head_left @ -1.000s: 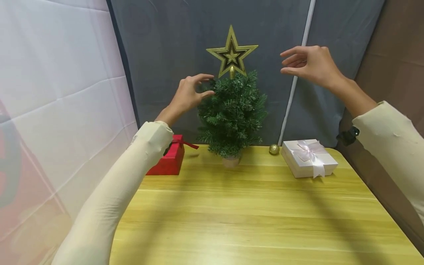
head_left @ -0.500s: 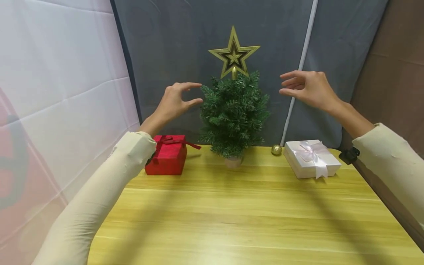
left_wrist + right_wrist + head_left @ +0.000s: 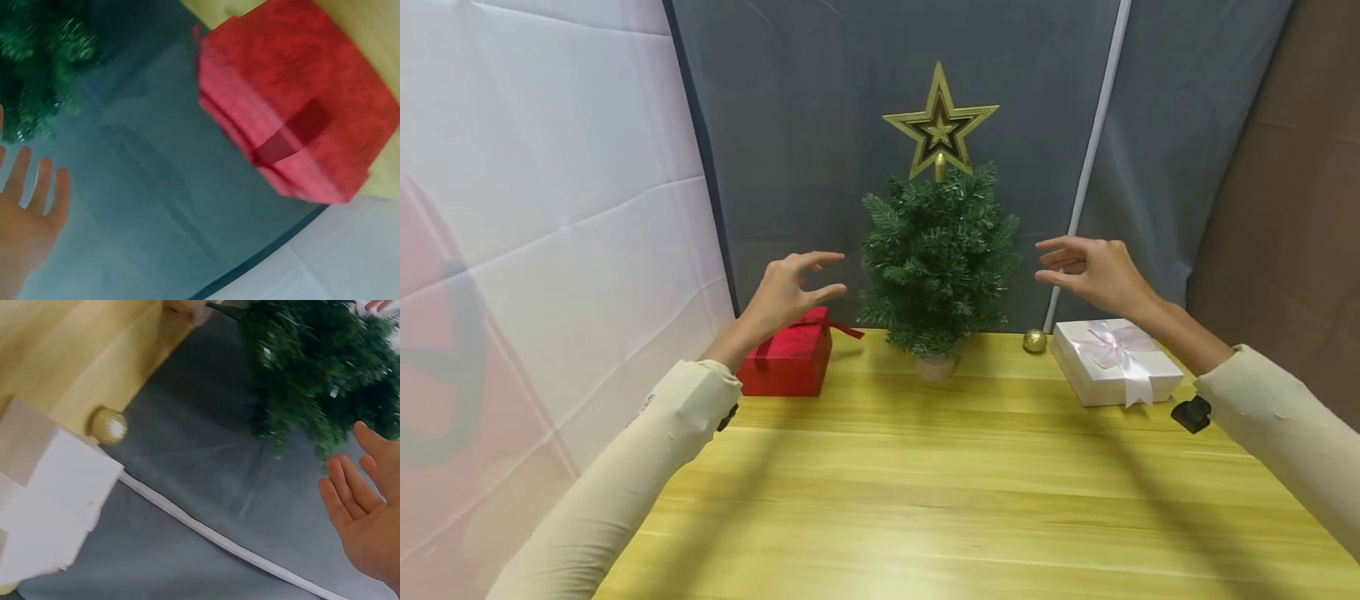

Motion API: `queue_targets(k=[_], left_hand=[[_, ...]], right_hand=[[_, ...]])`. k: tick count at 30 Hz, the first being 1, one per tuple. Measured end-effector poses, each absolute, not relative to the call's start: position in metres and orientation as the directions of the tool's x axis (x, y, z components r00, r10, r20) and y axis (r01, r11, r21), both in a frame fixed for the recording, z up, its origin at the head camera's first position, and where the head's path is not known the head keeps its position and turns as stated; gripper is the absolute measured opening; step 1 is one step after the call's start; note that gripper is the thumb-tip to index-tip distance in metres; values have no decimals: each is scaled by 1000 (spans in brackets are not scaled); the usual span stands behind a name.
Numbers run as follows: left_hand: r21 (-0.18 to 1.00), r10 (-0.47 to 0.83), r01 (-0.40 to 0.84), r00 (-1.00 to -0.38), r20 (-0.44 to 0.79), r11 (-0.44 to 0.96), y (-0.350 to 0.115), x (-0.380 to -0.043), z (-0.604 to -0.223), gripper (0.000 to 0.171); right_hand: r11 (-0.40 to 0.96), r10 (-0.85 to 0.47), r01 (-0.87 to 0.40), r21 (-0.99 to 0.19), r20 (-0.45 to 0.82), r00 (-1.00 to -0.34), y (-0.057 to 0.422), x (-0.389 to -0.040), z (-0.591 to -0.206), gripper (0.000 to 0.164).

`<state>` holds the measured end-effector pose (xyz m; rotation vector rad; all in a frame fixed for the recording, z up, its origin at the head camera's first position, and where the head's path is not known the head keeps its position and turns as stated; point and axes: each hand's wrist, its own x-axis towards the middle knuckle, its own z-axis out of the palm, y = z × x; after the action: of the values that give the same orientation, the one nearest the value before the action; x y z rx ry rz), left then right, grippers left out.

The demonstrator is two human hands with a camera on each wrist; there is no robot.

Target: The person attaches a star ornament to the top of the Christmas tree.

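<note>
In the head view a small green Christmas tree (image 3: 938, 258) stands upright at the back of the table, a gold star topper (image 3: 940, 129) on its tip. My left hand (image 3: 786, 292) is raised on the tree's left side, thumb and fingers apart, holding nothing. On the other side, my right hand (image 3: 1097, 271) hovers with its palm toward the tree and a gap between thumb and fingers. Both hands are apart from the branches. In the right wrist view the fingers (image 3: 353, 494) are relaxed below the tree's foliage (image 3: 325, 375).
A red gift box (image 3: 786, 358) with a dark red ribbon sits left of the tree. To the right are a gold ball ornament (image 3: 1034, 340) and a white gift box (image 3: 1112, 367) with a pale bow. Grey cloth (image 3: 805, 125) hangs behind the wooden table (image 3: 925, 483).
Both hands have come down from beside the star to the tree's middle height. The left hand has also drawn away leftward from the branches. The tree and star stay in place.
</note>
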<state>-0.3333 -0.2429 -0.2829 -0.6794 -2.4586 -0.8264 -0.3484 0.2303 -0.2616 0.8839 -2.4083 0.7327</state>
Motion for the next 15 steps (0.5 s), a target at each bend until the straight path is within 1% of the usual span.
queue_targets(k=[9,12,15], left_hand=[[437,324,572,-791,519,695,-248,-333,-316,51],[452,314,549,-810,496,703,-249,-331,-325,52],[457,305,527,-826,474,717,-251,-328,-334,52]], right_hand=[[657,-427,-658,-368,538,-727,238,-348,-302,42],[641,-438,-671,-372,541,-718,239,-347,-313,42],[631,-455,-693,-347,558,-694,238,-347,-325,42]])
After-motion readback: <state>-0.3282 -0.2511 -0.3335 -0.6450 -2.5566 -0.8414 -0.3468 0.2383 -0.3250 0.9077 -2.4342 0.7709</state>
